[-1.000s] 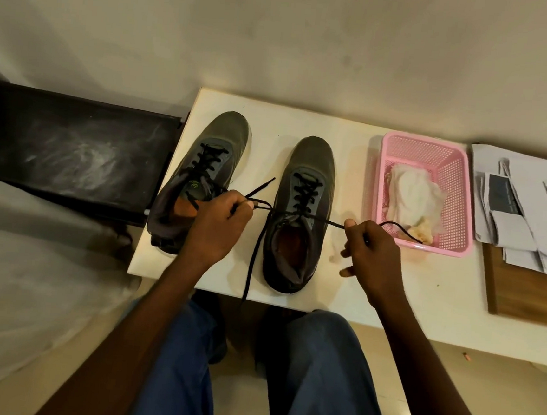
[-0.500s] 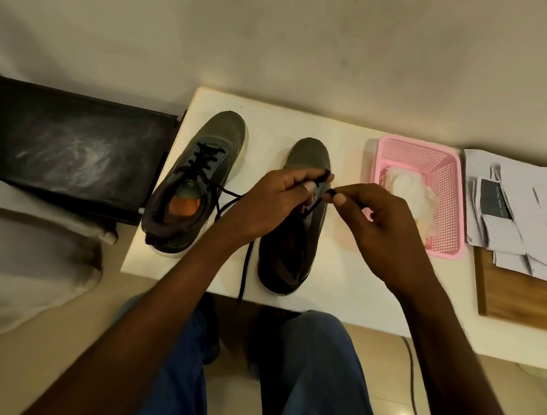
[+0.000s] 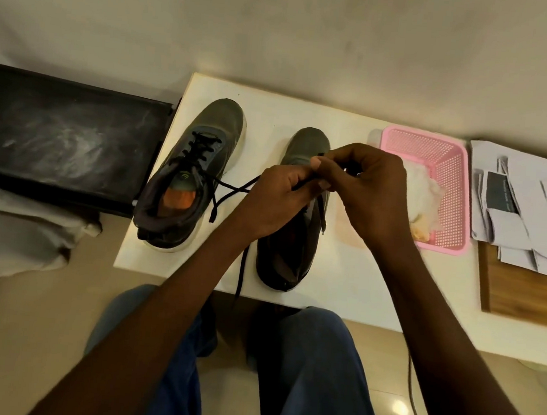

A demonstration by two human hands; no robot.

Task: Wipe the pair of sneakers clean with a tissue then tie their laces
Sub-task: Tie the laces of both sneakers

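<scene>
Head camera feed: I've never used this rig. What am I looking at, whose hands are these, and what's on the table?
There is no machine here: one camera worn on a person's head looks down at their own bare hands. The left hand and right hand meet above the right sneaker, both pinching its black lace, whose loose end hangs over the white table edge. The left sneaker stands beside it, laces untied. A pink basket holding crumpled tissue sits to the right, with papers beyond.
</scene>
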